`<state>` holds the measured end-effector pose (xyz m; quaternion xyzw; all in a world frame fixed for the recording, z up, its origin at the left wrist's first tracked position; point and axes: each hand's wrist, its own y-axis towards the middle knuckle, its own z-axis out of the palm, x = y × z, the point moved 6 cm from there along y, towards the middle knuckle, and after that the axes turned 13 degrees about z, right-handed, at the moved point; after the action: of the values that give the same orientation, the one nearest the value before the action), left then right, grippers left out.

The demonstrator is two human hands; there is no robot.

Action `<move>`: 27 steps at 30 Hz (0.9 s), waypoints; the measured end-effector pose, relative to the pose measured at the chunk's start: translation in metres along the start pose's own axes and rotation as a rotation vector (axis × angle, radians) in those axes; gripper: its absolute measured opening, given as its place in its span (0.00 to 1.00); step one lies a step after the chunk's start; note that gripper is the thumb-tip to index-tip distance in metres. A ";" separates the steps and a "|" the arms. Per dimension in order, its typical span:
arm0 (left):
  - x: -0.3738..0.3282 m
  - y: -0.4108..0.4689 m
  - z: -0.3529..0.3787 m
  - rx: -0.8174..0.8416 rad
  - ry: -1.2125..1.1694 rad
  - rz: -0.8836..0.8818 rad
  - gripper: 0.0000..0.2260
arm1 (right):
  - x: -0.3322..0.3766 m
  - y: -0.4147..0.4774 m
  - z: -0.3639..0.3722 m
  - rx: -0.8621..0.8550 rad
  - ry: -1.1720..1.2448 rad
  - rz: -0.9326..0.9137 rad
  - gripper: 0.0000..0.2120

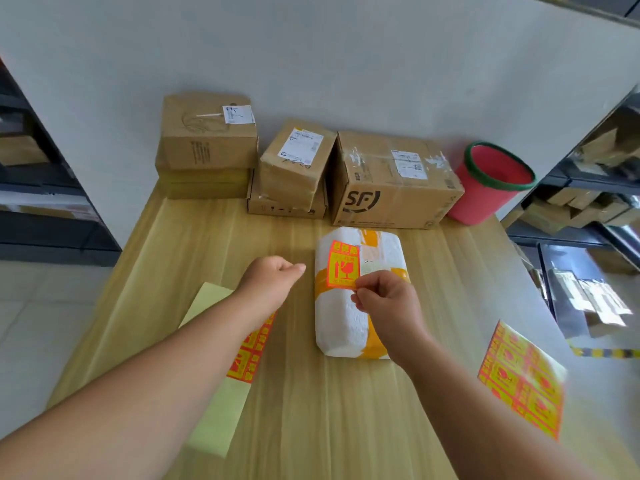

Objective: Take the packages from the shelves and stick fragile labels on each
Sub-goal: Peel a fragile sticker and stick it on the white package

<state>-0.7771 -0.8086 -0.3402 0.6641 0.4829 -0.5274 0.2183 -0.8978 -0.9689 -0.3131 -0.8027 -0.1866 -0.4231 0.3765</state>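
A white foam-wrapped package (349, 317) with yellow tape lies in the middle of the wooden table (311, 410). An orange-and-yellow fragile label (343, 265) rests over its upper left part. My right hand (384, 299) pinches the label's lower right corner above the package. My left hand (273, 275) hovers just left of the package, fingers curled shut, holding nothing. A partly used label sheet (251, 351) lies under my left forearm. A fuller label sheet (523, 375) lies at the table's right edge.
Several cardboard boxes stand along the back wall: a stack at the left (207, 143), a small box on a flat one (294, 164), and a large SF box (391, 181). A red bin (485, 188) stands at the back right. Shelves with parcels flank both sides.
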 end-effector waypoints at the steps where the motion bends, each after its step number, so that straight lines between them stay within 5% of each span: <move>1: -0.009 -0.001 0.010 0.006 -0.076 -0.004 0.13 | -0.003 0.000 -0.003 0.001 -0.012 0.000 0.10; 11: -0.025 0.000 0.061 0.046 -0.112 -0.034 0.05 | -0.033 0.016 -0.029 0.055 -0.085 0.010 0.11; 27: -0.021 -0.006 0.112 0.044 0.016 -0.072 0.09 | -0.069 0.024 -0.060 0.142 -0.120 0.025 0.09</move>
<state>-0.8372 -0.9042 -0.3586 0.6551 0.4966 -0.5401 0.1804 -0.9549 -1.0292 -0.3592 -0.8002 -0.2286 -0.3552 0.4258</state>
